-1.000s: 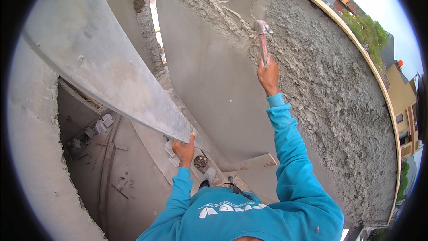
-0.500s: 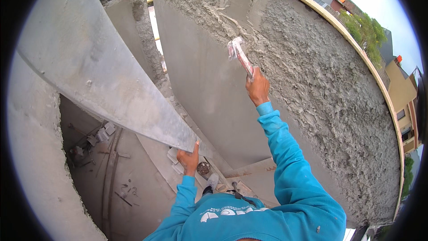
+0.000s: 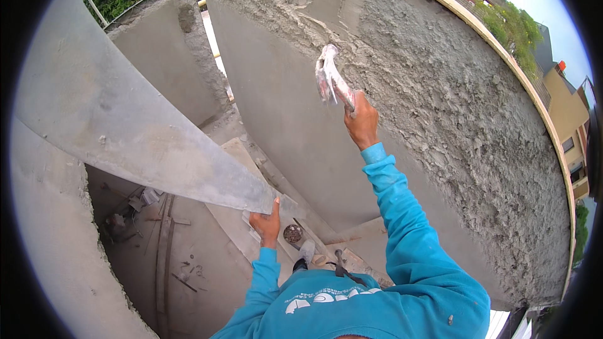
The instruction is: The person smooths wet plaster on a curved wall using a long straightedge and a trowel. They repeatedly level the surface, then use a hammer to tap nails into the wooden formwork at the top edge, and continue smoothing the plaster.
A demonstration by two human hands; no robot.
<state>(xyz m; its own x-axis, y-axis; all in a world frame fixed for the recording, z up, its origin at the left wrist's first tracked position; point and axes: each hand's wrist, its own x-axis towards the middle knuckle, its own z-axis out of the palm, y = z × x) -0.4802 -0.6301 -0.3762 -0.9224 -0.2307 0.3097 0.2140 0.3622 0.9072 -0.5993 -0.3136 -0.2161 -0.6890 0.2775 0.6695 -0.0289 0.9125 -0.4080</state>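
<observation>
My right hand (image 3: 362, 122) is closed round the handle of a claw hammer (image 3: 327, 76), whose head is smeared with pale plaster. It is raised in front of the wall, near the border between smooth render (image 3: 276, 110) and rough render (image 3: 452, 132); whether it touches cannot be told. Lower down, my left hand (image 3: 266, 225) grips the near end of a long, wide grey board (image 3: 144, 129), thumb on top. That board slants up and away to the upper left, and its far end runs out of view.
Wooden edging (image 3: 490, 37) borders the rough wall. To the left is a concrete wall (image 3: 56, 213) with a broken edge. Below lie timber strips (image 3: 164, 257), debris and a round container (image 3: 293, 233) near my foot (image 3: 306, 250). Trees and houses stand beyond.
The board's far part has swung left and down, baring more of the wall behind it. The hammer has turned in my right hand, so its claw shows more. Both grips stay the same.
</observation>
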